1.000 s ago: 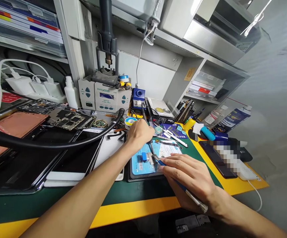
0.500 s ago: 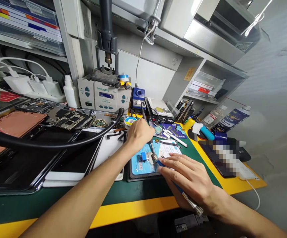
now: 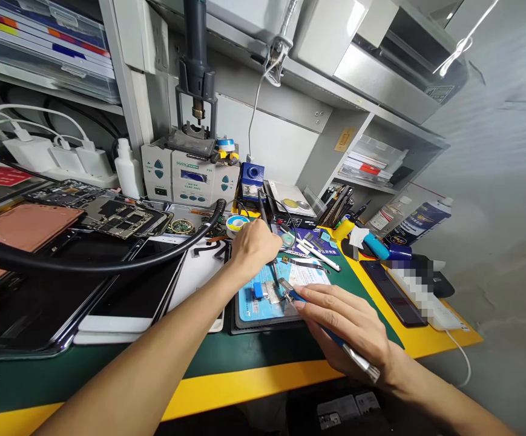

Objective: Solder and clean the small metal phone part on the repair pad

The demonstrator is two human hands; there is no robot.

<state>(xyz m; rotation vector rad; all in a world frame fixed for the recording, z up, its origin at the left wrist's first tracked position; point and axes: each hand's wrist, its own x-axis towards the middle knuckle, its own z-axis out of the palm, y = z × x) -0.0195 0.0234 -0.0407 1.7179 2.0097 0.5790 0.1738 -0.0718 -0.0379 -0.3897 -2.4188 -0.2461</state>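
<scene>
My left hand (image 3: 256,245), its fingers wrapped round the dark handle of a soldering iron (image 3: 263,206), is over the back edge of a blue-and-white printed sheet (image 3: 251,310). The iron's thin metal tip points down toward the sheet. Held in my right hand (image 3: 347,318) is a blue-handled brush (image 3: 334,338). One silver end sticks out below my wrist, and a metal end shows ahead of my fingertips. These two tool ends meet or nearly meet; I cannot tell if they touch. Beside them lies a small part with a blue block (image 3: 258,290).
A solder reel (image 3: 236,225) is behind my left hand. The iron's blue stand (image 3: 252,178) and a hot-air station (image 3: 194,175) are at the back. A black hose (image 3: 154,261) arcs over phone parts on the left. White pens (image 3: 321,257) and a dark phone (image 3: 392,290) are on the right.
The front metal end of the brush has tilted and shifted slightly against the iron's tip. My right hand moved a little; my left hand keeps its grip. The view has drifted slightly.
</scene>
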